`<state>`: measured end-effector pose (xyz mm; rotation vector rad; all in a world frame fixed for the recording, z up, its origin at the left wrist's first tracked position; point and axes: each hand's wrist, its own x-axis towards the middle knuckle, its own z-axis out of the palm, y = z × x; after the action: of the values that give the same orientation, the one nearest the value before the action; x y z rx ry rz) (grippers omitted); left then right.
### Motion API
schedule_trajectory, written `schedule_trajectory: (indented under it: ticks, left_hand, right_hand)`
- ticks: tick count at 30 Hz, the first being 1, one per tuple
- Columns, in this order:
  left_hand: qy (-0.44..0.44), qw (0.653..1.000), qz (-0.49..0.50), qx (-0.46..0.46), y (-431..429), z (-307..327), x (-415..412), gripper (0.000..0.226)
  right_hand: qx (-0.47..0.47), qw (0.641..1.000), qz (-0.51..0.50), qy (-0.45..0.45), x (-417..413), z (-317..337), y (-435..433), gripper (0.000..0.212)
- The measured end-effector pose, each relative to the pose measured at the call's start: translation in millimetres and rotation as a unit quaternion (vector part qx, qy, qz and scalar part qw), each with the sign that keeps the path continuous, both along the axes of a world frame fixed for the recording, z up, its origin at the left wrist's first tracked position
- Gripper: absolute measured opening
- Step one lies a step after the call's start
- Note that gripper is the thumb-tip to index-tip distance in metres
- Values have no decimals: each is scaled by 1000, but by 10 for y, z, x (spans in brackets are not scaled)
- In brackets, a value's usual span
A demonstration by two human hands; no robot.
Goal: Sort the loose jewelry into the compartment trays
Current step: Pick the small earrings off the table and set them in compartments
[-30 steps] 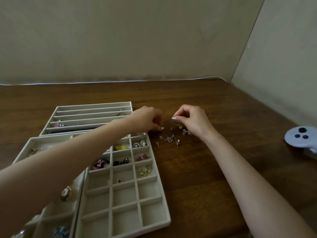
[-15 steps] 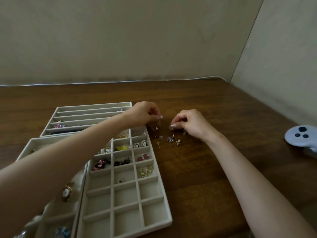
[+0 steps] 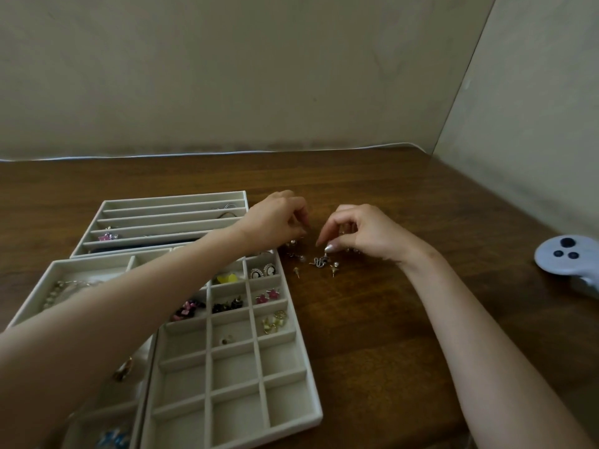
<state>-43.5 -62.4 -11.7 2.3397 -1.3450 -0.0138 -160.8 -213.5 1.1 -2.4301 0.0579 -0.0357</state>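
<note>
Beige trays (image 3: 236, 367), dk brown wood-grain table (image 3: 372, 335), pink earrings (image 3: 268, 295), yellow earrings (image 3: 227, 279), grey controller (image 3: 564, 257).

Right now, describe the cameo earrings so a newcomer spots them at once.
Start at the grid tray on the table. In its right column, near the far end, lie the cameo earrings. Unlike the yellow piece beside them, they are dark ovals with pale rims.

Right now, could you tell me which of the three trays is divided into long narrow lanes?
The far tray: its dividers form long side-to-side lanes. The grid tray has small square cells; the left tray has larger sections.
</note>
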Motion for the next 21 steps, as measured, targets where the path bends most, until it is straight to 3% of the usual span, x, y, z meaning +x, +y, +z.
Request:
schedule_trajectory:
  ticks: [6,9,16,21]
  left_hand:
    - [54,995,-56,59,56,97,-173,20]
    - [18,991,-72,107,70,47,-230,21]
    - [7,991,-71,110,88,43,-223,12]
    - [0,996,-56,75,45,20,-212,22]
  right_hand:
    - [-27,999,-28,21,26,-14,30,21]
    - [-30,999,-42,15,24,-20,22,16]
    - [-47,997,-61,22,38,-36,21,12]
    - [-48,996,-65,22,33,-33,-6,14]
